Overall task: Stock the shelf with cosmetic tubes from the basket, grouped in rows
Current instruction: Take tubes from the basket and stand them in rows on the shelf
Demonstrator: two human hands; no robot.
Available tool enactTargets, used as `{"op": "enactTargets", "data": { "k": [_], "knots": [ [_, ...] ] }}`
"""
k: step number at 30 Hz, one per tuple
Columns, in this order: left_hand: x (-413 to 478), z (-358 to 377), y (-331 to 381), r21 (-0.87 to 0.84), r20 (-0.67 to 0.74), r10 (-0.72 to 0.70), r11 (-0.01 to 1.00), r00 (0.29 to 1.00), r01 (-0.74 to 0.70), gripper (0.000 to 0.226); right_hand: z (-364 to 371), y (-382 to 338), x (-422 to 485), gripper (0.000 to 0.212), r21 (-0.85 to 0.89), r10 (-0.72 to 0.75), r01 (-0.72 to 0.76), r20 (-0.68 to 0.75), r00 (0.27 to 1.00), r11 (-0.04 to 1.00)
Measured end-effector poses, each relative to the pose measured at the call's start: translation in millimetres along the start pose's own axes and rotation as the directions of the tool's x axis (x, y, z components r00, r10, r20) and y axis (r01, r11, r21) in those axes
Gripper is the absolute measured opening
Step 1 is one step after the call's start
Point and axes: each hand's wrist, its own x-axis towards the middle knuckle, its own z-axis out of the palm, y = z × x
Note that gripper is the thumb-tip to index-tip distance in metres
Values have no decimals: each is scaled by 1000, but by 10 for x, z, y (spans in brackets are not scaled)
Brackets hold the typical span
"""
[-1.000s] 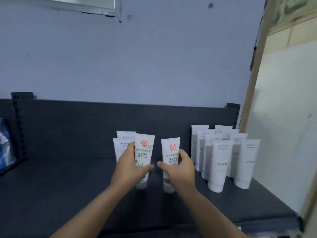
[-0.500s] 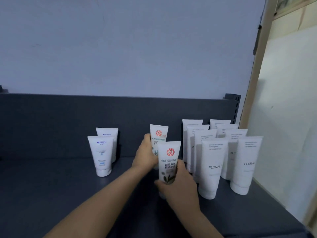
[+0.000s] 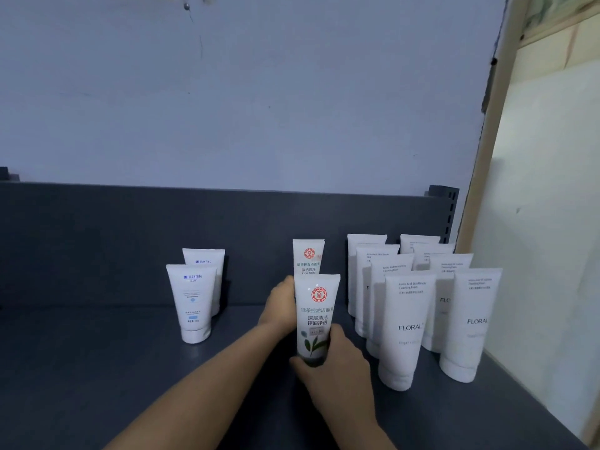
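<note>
So the right hand (image 3: 334,368) has its fingers wrapped round the bottom of the white plastic tube with the red round seal and green leaf print (image 3: 316,316), which stands cap-down just left of the white FLORAL tubes (image 3: 409,319). A matching white red-seal tube (image 3: 307,258) stands right behind it. The left hand (image 3: 279,306) is down at that one's lower half, but its fingers are hidden, so I can't tell if it's actually gripping.

If it were me, I'd line the front one up square with its twin, label out. I'd leave a small gap from the FLORAL block and seat the cap flat on the dark grey metal shelf (image 3: 97,368) before letting go. Those tubes look tippy to me.

What's holding what: the shelf carries the FLORAL block in two front-to-back rows. Well left of it are two white blue-logo tubes (image 3: 193,300), one behind the other. The basket isn't in view.
</note>
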Motion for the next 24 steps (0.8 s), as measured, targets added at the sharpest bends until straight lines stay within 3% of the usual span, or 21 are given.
{"op": "enactTargets", "data": {
  "k": [2, 5, 11, 14, 24],
  "knots": [
    [21, 16, 33, -48, 17, -23, 999, 1000, 24, 29, -2, -5, 11, 39, 4, 3, -3, 7, 1000, 1000],
    [23, 16, 88, -94, 38, -29, 995, 999, 33, 19, -7, 6, 15, 39, 2, 6, -6, 18, 1000, 1000],
    [63, -82, 8, 194, 99, 104, 973, 990, -121, 18, -29, -35, 17, 39, -37, 10, -9, 26, 1000, 999],
    [68, -237, -70, 335, 127, 150, 924, 981, -185, 37, -36, -42, 33, 38, -15, 21, -20, 40, 999, 1000],
    [-505, -726, -169, 464, 126, 213, 851, 969, -248, 59, 41, -145, 642, 51, -51, 146, -143, 77, 986, 988]
  ]
}}
